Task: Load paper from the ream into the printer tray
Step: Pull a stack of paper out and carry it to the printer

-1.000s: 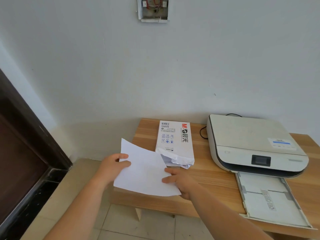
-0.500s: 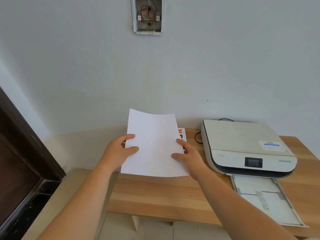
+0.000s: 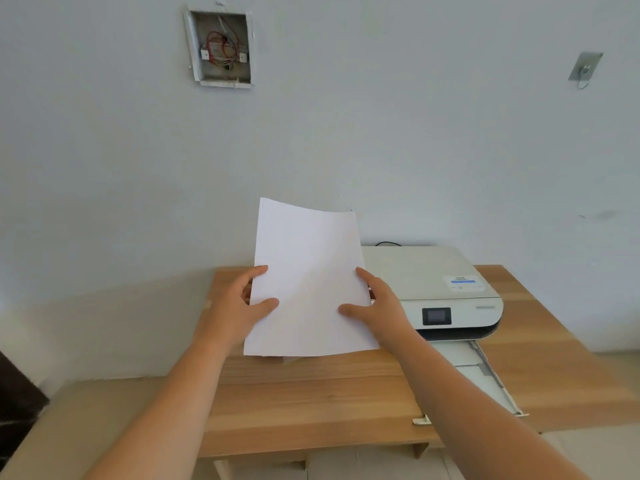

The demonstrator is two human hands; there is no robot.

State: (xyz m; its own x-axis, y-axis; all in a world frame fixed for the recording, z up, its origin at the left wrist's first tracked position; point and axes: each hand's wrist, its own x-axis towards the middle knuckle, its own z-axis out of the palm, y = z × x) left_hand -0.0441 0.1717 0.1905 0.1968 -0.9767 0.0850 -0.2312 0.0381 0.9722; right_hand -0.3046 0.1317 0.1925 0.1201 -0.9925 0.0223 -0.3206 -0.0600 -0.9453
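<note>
I hold white paper (image 3: 308, 278) upright above the wooden table (image 3: 311, 403), a hand on each side edge. My left hand (image 3: 239, 306) grips the left edge, thumb on the front. My right hand (image 3: 377, 306) grips the right edge the same way. The paper hides the ream behind it. To the right stands the white printer (image 3: 436, 282) with a small dark screen. Its pulled-out paper tray (image 3: 485, 375) reaches toward the table's front edge, partly behind my right forearm.
An open wall box with red wires (image 3: 221, 50) sits high on the grey wall. A metal plate (image 3: 585, 67) is fixed at the upper right. A dark door frame (image 3: 17, 403) is at the lower left. A black cable (image 3: 388, 243) runs behind the printer.
Both hands have lifted the paper from flat near the table's left front and turned it upright in front of the ream. It has shifted slightly right, toward the printer.
</note>
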